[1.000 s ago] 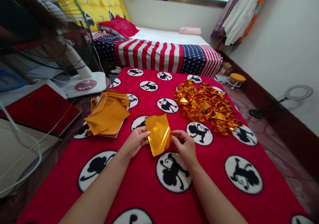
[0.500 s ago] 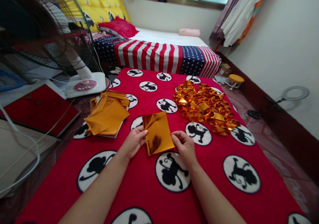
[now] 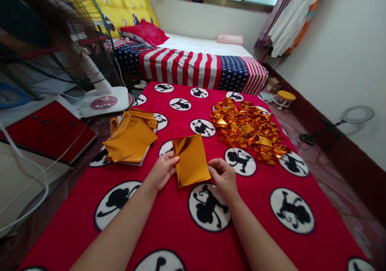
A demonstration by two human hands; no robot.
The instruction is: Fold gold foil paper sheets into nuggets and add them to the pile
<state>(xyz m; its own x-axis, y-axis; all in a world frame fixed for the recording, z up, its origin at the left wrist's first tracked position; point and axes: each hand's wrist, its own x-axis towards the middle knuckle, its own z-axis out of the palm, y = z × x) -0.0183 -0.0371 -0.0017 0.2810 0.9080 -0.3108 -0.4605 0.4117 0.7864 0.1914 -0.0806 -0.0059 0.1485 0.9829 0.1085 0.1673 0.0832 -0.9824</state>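
Note:
A sheet of shiny gold foil paper [image 3: 192, 160] is held just above the red cloth, roughly flat and slightly tilted. My left hand [image 3: 164, 170] pinches its left edge, thumb on top. At the right edge, the thumb and fingertips of my right hand [image 3: 224, 178] are closed on the sheet's side. To the left lies a loose stack of flat gold foil sheets [image 3: 131, 140]. On the right is a pile of folded gold foil pieces [image 3: 249, 130], several of them shaped like ingots.
The red cloth [image 3: 256, 239] with black monkeys in white circles covers the table. A running fan [image 3: 104, 100] stands at the left. Beyond the table is a bed [image 3: 183, 68]. A yellow-topped stool [image 3: 286, 96] and a ring light [image 3: 357, 114] stand on the right.
The foil sheet has tilted a little, and its dark reflection has given way to an even gold. Both hands keep their hold in nearly the same place.

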